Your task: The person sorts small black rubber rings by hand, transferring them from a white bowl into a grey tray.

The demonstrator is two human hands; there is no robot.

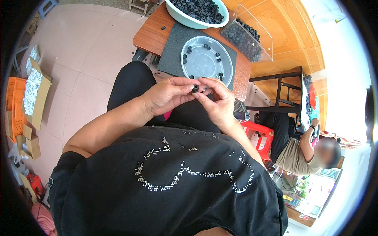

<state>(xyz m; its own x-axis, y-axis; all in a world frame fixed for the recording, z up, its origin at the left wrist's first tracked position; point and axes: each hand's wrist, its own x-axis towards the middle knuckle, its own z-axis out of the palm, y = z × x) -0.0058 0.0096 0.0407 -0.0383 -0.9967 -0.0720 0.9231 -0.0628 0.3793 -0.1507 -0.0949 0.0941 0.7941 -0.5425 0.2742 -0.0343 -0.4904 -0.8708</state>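
Observation:
My left hand point(167, 95) pinches a small black plastic part point(195, 88) between thumb and fingers, just above my lap. Close against it, my right hand point(217, 100) is closed in a pinch, its fingertips almost meeting those of the left. A tiny dark bit shows at the right fingertips, too small to name. Just beyond the hands lies a round clear plastic tray point(204, 65) with several similar black parts spread near its rim. It rests on a dark grey mat point(170, 59) on the brown table point(151, 37).
A pale basin point(185, 23) heaped with black parts stands at the table's far edge, beside a clear box point(246, 37) of more parts. On the right, another person point(295, 153) sits by a red stool point(260, 137). Cartons point(43, 100) and an orange crate point(15, 102) stand at left.

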